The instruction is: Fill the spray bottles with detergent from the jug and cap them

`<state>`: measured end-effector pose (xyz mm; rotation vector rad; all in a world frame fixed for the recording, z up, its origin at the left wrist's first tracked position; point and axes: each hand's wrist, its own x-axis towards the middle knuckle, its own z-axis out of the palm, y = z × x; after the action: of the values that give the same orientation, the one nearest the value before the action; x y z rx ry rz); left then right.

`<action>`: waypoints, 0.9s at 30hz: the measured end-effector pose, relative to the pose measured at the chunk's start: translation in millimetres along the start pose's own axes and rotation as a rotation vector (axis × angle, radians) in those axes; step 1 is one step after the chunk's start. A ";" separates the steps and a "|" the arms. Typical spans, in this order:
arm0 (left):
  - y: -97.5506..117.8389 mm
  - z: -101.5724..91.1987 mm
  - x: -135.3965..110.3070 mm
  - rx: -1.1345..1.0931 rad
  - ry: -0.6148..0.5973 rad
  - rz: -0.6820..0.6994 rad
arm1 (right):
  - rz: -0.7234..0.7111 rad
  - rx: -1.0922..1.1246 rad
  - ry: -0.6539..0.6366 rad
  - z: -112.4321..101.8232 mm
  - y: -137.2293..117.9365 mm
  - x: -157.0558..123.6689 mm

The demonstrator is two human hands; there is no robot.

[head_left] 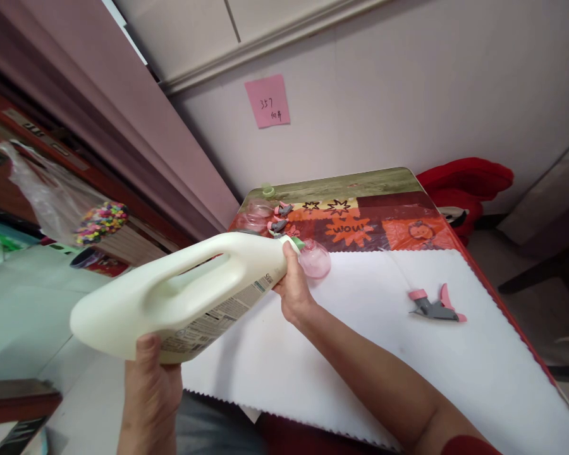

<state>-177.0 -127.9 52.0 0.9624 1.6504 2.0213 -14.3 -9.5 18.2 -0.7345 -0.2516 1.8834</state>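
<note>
A large cream-coloured jug (137,291) with a moulded handle and a printed label is tilted, its neck pointing away to the right. My left hand (152,379) grips it under the base end, thumb on the side. Around the neck end, my right hand (294,284) is closed, thumb near the rim. Just beyond the neck stands a round clear pink bottle (315,260) on the white cloth; the jug's mouth with a green part is close to its opening. Whether they touch, I cannot tell. A grey and pink spray trigger head (436,308) lies to the right.
Two clear pink spray bottles (253,218) lie or stand at the table's back left, beside a green cap (268,189). The white cloth (351,354) covers the near tabletop. A red plush item (469,183) is behind the right edge, a plastic bag (52,183) hangs at left.
</note>
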 end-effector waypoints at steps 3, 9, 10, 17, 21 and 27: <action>1.8 0.7 -0.4 0.015 0.008 -0.008 | 0.001 -0.006 0.006 0.3 0.0 -0.2; 2.1 4.5 -1.6 -0.001 -0.008 -0.003 | -0.016 -0.028 0.011 1.0 -0.8 -1.2; 0.9 4.6 -1.7 -0.009 -0.012 -0.007 | -0.018 -0.033 0.015 1.0 -1.2 -1.2; -14.5 8.0 -3.4 -0.077 -0.062 -0.070 | -0.188 -0.141 -0.076 1.5 -9.4 -5.8; -25.0 16.3 -9.4 -0.166 -0.093 -0.146 | -0.351 -0.301 -0.247 2.9 -14.4 -16.9; -41.5 26.4 -22.4 -0.352 -0.093 -0.130 | -0.510 -0.530 -0.501 6.0 -9.6 -32.4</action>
<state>-148.7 -113.2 8.4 0.7872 1.2201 2.0523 -2.0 -33.3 39.7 -0.4589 -1.1752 1.4796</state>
